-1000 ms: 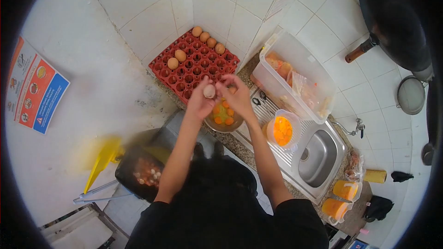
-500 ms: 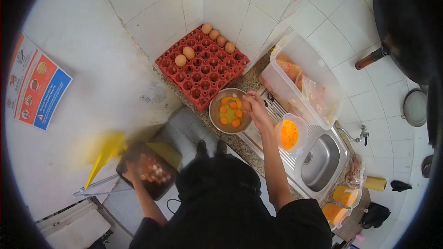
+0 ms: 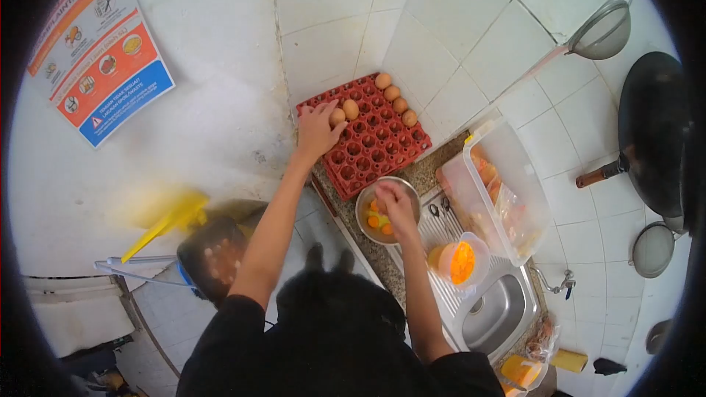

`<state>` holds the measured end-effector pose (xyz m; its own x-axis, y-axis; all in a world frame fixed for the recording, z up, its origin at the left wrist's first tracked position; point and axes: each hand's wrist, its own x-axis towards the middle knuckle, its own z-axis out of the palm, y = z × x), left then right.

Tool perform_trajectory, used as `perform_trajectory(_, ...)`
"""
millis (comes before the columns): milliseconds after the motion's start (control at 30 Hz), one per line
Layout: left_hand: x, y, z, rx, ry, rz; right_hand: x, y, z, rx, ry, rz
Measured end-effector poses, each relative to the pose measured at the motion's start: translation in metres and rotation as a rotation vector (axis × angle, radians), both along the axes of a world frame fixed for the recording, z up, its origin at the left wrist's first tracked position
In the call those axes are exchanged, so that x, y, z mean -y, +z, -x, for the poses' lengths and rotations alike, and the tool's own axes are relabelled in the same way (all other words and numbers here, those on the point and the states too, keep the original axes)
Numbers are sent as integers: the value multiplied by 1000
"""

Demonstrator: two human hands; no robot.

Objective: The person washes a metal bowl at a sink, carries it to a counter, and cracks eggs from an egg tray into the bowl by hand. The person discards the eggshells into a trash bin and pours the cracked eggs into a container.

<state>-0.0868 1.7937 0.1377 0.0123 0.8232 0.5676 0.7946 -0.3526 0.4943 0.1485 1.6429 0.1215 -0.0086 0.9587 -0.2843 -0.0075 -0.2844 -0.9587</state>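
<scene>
My left hand point(image 3: 318, 131) is at the red egg tray point(image 3: 370, 148), its fingers spread around a brown egg point(image 3: 337, 117) that sits in a cup. A second brown egg point(image 3: 351, 109) sits right beside it, and several more stand along the tray's far edge. Over the metal bowl point(image 3: 363, 229) my right hand point(image 3: 396, 206) is closed on an egg, which its fingers mostly hide. Raw yolks point(image 3: 379, 222) and clear egg white lie in the bowl, partly covered by that hand.
A plastic jug of orange-yellow liquid point(image 3: 462, 261) stands on the drainboard by the sink point(image 3: 500, 320). Behind it is a clear bin point(image 3: 518, 206) with bagged food. A dark waste bin point(image 3: 213, 257) with eggshells stands at lower left. Sieves and a wok point(image 3: 651, 132) hang on the right wall.
My left hand has left the waste bin and come up to the eggs in the tray. My right hand stays over the bowl, turned more inward. The camera view has shifted.
</scene>
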Motion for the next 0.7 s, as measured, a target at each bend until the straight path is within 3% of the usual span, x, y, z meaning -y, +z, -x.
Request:
perform_trajectory(233, -54, 15, -32, -417, -81, 356, 69, -15, -31, -41, -119, 120)
perform_trajectory(333, -49, 15, -45, -310, -92, 212, 83, -14, -42, -47, -195, 126)
perform_trajectory(433, -38, 23, -73, 219, -327, 200, 89, -17, -47, -148, -317, 119)
perform_trajectory(600, -4, 34, -116, 1375, -590, 855, 75, -14, -55, -183, -419, 83)
perform_trajectory(633, 6, 32, -121, 1587, -647, 951, 71, -9, -57, -53, -380, -16)
perform_trajectory(700, 29, 23, -129, 1671, -727, 1078, 63, 3, -58, 207, -296, -199)
